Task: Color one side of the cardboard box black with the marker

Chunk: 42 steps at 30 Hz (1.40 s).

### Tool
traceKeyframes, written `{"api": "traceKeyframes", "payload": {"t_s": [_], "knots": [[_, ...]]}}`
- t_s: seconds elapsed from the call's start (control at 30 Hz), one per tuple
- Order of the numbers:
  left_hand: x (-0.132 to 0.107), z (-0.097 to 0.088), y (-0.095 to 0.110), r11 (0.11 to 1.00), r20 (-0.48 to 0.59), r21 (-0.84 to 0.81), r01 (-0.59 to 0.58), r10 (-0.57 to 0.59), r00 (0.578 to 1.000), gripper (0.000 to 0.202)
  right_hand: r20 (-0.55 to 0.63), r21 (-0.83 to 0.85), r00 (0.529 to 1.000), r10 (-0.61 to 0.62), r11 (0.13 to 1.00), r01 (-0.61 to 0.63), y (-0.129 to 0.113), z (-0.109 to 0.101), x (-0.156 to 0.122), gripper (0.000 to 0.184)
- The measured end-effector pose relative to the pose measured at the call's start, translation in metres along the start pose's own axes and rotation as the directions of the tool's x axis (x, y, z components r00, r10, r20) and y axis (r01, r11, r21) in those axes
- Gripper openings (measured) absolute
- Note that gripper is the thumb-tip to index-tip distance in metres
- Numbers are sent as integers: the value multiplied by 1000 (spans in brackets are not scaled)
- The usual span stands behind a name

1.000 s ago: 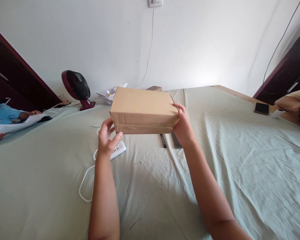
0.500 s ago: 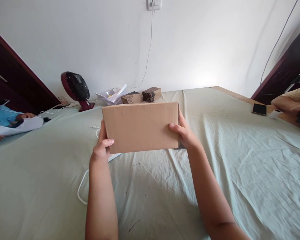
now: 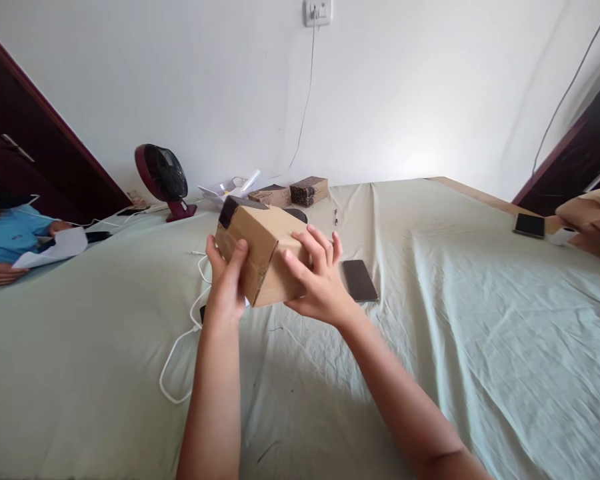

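Note:
A brown cardboard box (image 3: 273,250) is held up above the cloth, turned so that one corner edge faces me. Black tape covers part of its far left top edge. My left hand (image 3: 227,280) grips the left side, its thumb on the near face. On the right side my right hand (image 3: 320,277) presses with spread fingers against the box. A dark phone or tablet (image 3: 360,281) lies on the cloth just right of my right hand. A white cable (image 3: 173,360) curls beside my left forearm, and its upper run passes left of the box.
Two smaller patterned boxes (image 3: 309,191), a clear plastic tray (image 3: 225,190) and a dark red fan (image 3: 163,180) stand by the wall. Another person with papers (image 3: 55,248) sits at left. At right, another person's arm (image 3: 593,213) rests near a dark phone (image 3: 529,225).
The box has turned from its broad face toward me to a corner view. My right hand has moved left with it, uncovering the dark device. The view has shifted slightly.

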<state>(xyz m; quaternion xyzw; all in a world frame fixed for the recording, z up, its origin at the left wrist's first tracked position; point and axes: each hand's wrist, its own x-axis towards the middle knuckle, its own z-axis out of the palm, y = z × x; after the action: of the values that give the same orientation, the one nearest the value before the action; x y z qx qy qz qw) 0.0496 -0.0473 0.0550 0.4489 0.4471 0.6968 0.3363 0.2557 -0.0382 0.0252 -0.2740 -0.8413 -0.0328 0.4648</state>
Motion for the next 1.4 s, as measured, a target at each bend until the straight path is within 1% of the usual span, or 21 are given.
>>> {"api": "traceKeyframes", "payload": {"t_s": [0.07, 0.17, 0.2, 0.27, 0.37, 0.47, 0.57, 0.63, 0.73, 0.8, 0.87, 0.93, 1.0, 1.07, 1.1, 1.13, 1.17, 1.23, 1.27, 1.33, 1.4], "knots": [[5, -7, -1, 999, -121, 20, 37, -34, 992, 98, 27, -1, 1000, 2, 1000, -2, 1, 17, -5, 127], [13, -22, -5, 993, -171, 107, 57, -38, 984, 97, 90, -4, 996, 0, 1000, 0, 1, 33, -9, 114], [15, -26, -7, 991, -168, 120, 58, -37, 985, 97, 99, -5, 995, -7, 1000, 8, 0, 34, -9, 111], [16, -30, -9, 992, -118, 110, 55, -42, 992, 100, 99, -1, 995, -31, 1000, 31, -4, 32, -7, 108], [13, -29, -6, 995, -24, 30, 91, -90, 996, 103, 102, 0, 994, -48, 999, 48, -11, 21, -3, 107], [9, -26, 1, 987, -31, -35, 156, -157, 987, 106, 111, -13, 993, -36, 999, 38, -13, 15, -3, 108], [10, -31, 6, 979, -24, -4, 206, -206, 978, 105, 135, -24, 990, -30, 999, 34, -13, 22, -7, 109], [13, -38, 8, 977, -4, 38, 210, -211, 978, 105, 152, -13, 988, -39, 999, 42, -13, 31, -10, 105], [17, -47, 8, 988, -1, 47, 145, -146, 989, 114, 160, 35, 986, -48, 998, 42, -15, 35, -9, 95], [19, -50, 11, 999, -8, 31, 41, -41, 999, 123, 129, 79, 992, -4, 997, -6, -15, 29, -4, 103], [16, -51, 16, 997, 42, 3, -75, 75, 996, 132, 76, 173, 990, 115, 977, -127, -9, 16, 0, 113], [8, -50, 23, 984, 171, -46, -171, 176, 969, 137, 60, 357, 959, 276, 892, -279, 0, 1, 3, 116], [-4, -47, 30, 968, 333, -97, -233, 252, 909, 141, 149, 574, 913, 379, 719, -392, 11, -13, 2, 119], [-17, -43, 35, 955, 434, -106, -279, 297, 851, 139, 269, 718, 883, 383, 531, -450, 20, -23, 0, 121], [-23, -40, 36, 949, 448, -93, -301, 310, 838, 135, 303, 755, 881, 364, 473, -455, 22, -28, -1, 122], [-27, -38, 37, 947, 461, -78, -312, 312, 831, 131, 307, 774, 888, 343, 453, -443, 24, -31, -1, 124], [-30, -36, 38, 949, 482, -61, -309, 299, 824, 127, 287, 778, 902, 323, 470, -416, 24, -35, -1, 128], [-30, -34, 39, 965, 536, -20, -262, 232, 812, 125, 224, 750, 937, 267, 567, -341, 22, -41, 2, 135], [-28, -33, 40, 973, 545, 0, -230, 193, 816, 128, 211, 721, 949, 233, 619, -312, 21, -44, 3, 137], [-21, -32, 38, 980, 509, 36, -194, 149, 848, 138, 237, 660, 954, 184, 690, -297, 23, -48, 4, 139], [-12, -31, 31, 976, 464, 64, -208, 155, 872, 145, 289, 606, 938, 193, 722, -335, 31, -49, 1, 137]]}}
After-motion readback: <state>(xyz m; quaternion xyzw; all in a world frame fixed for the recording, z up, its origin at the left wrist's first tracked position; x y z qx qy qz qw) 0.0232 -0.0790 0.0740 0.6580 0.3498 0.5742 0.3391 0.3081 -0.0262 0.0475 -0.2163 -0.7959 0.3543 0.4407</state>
